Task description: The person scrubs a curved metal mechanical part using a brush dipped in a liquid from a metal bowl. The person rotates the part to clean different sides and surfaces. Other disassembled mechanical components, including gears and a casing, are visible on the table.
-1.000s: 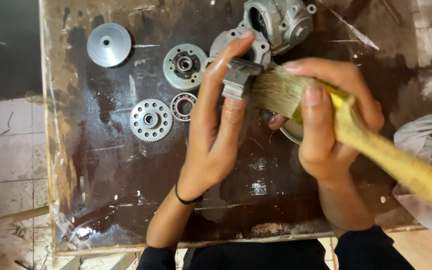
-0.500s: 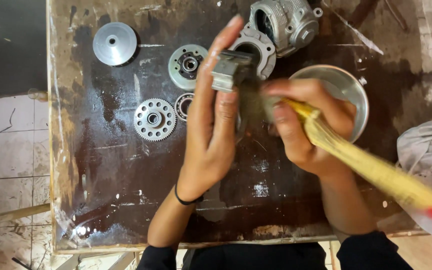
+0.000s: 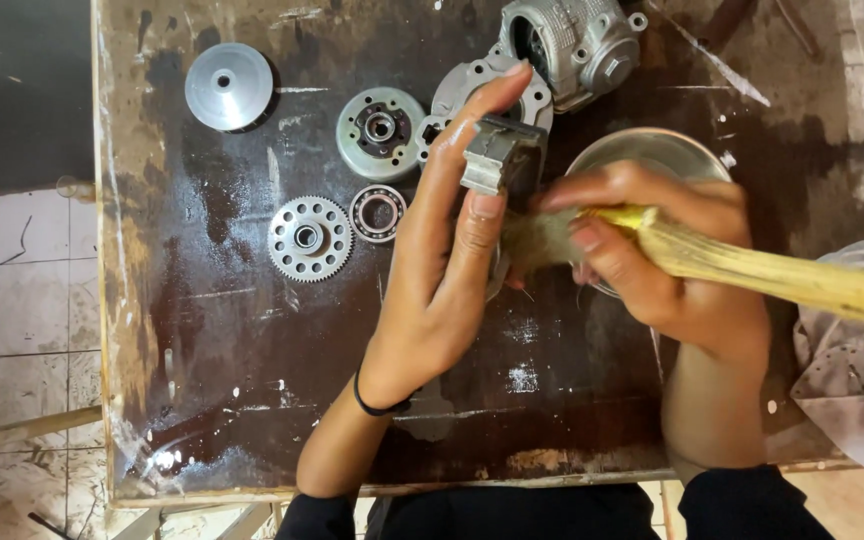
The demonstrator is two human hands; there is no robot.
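Note:
My left hand (image 3: 447, 265) holds a small grey metal engine part (image 3: 492, 158) between thumb and fingertips, raised over the wet dark wooden table (image 3: 222, 330). My right hand (image 3: 667, 265) grips a yellow-handled paintbrush (image 3: 752, 268); its bristles press against the underside of the metal part. A round metal bowl (image 3: 652, 150) sits on the table partly hidden behind my right hand.
On the table's far side lie a smooth metal disc (image 3: 229, 86), a round hub (image 3: 380, 120), a toothed gear (image 3: 308, 238), a bearing ring (image 3: 376, 213), a ring-shaped casting (image 3: 472, 85) and a finned engine casting (image 3: 574, 42). A grey rag (image 3: 857, 360) lies at right. Tiled floor lies left.
The brush has swept to and fro across the part, its handle now lying flatter and pointing right. My left hand turned the part slightly and lowered it a little.

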